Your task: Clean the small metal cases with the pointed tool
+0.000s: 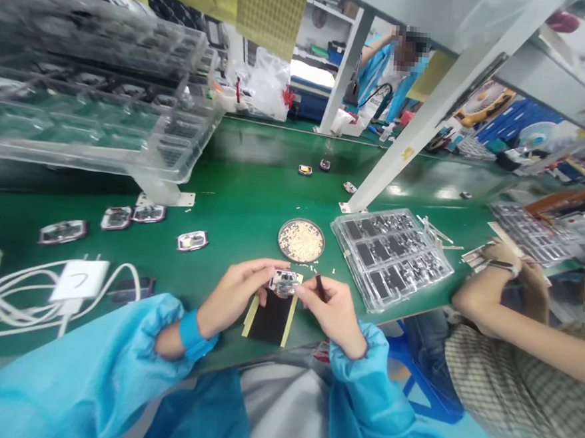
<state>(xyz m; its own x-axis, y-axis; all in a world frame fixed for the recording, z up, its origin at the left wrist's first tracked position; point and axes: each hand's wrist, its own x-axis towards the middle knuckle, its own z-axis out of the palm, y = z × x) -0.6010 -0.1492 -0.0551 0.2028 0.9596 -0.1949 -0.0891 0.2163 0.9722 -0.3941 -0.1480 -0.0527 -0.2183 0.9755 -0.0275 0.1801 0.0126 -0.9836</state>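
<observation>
My left hand (240, 291) grips a small open electronic device (284, 283) by its left side, thumb on top. Its rounded case shows silvery parts inside. At the device's right edge are the fingertips of my right hand (331, 308), which is closed around a dark slim tool (321, 288); the tool's exact kind is unclear. Beneath both hands lies a black pad (268, 321) edged with yellow tape. Just beyond it is a round dish (301, 240) of small pale pieces, with a few pieces scattered on the green bench.
Stacked clear trays of parts (391, 258) sit right of the dish. More device cases (192, 241) lie at left, near a white charger (80, 280) with coiled cable. Clear plastic trays (94, 118) stand far left. White posts (418, 138) rise from the bench. A co-worker's arm (526, 315) is at right.
</observation>
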